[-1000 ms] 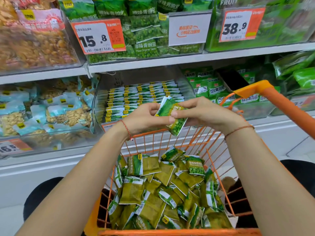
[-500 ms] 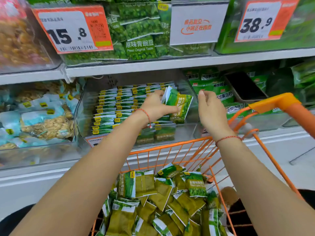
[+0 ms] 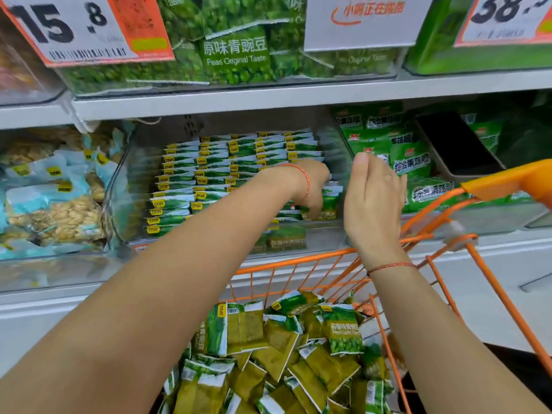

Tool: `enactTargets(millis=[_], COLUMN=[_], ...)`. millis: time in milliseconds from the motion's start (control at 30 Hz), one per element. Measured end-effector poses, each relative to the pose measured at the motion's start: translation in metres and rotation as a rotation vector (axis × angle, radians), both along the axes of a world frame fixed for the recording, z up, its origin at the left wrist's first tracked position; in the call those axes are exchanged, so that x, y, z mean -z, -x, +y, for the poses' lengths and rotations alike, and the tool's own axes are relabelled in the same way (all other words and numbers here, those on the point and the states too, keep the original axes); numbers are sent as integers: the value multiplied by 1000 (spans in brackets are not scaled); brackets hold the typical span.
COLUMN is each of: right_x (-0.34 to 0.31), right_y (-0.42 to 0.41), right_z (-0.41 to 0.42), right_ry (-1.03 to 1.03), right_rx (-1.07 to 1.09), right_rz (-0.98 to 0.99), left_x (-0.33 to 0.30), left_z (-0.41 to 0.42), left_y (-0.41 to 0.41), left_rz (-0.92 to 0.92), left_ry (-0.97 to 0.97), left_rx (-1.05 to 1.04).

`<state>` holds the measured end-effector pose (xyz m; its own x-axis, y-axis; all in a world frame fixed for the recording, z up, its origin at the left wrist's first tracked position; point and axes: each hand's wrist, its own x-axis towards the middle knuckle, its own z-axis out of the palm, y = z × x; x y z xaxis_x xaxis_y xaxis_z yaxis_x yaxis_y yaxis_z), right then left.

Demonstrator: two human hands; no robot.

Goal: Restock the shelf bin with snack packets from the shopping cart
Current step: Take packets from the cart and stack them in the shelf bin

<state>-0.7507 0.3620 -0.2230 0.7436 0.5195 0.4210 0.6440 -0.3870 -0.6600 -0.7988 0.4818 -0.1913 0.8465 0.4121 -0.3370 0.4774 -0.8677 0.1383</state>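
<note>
Fingers [image 3: 313, 209]: left hand [image 3: 310, 186] curls down around a green snack packet [image 3: 330, 204], pressing it upright into the right front row so it lines up with the others.
Right hand [image 3: 373, 201]: hangs beside the bin, loosely straight, gripping nothing.
Shelf bin [image 3: 125, 186]: clear-walled, rows of packets standing on edge.
Shopping cart [image 3: 298, 261]: just below, many packets heaped loose, so restocking looks far from finished.

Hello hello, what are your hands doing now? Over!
Left hand pressing green packets into shelf bin. Right hand open, empty, beside it. Cart still full. Nothing blocking.
</note>
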Motion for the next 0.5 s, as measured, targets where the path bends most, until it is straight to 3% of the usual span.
enactTargets(millis=[367,500], right_x=[3,2], right_y=[-1,0], right_z=[0,-2], right_ry=[-6,-13], right_rx=[3,3], right_rz=[7,22], left_x=[32,27], left_z=[-6,-7], left_y=[11,11], left_rz=[-126,-91], left_ry=[-19,-213], left_rx=[-36,-5])
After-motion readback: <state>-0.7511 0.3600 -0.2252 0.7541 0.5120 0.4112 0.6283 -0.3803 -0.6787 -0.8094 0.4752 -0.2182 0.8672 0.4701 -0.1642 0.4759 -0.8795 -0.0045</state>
